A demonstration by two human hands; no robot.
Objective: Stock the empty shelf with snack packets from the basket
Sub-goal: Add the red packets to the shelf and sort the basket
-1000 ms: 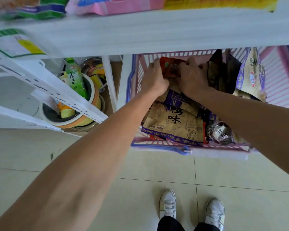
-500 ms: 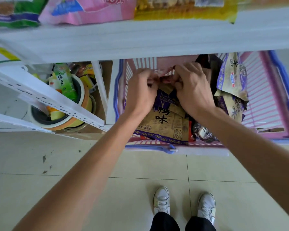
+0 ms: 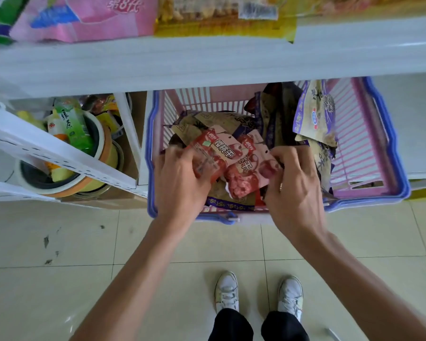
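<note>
A pink basket with a blue rim stands on the floor under a white shelf. It holds several brown and purple snack packets. Over the basket's front, my left hand grips one red and pink snack packet at its left side. My right hand pinches a second red and pink packet at its right edge. The two packets overlap between my hands, lifted above the pile.
Pink, yellow and green packets lie on the white shelf. At the left, a lower rack holds a bowl with green tea bottles. Tiled floor and my white shoes are below.
Both hands have drawn back from deep in the basket toward its front edge, lifting the two red and pink packets out of the pile into plain sight.
</note>
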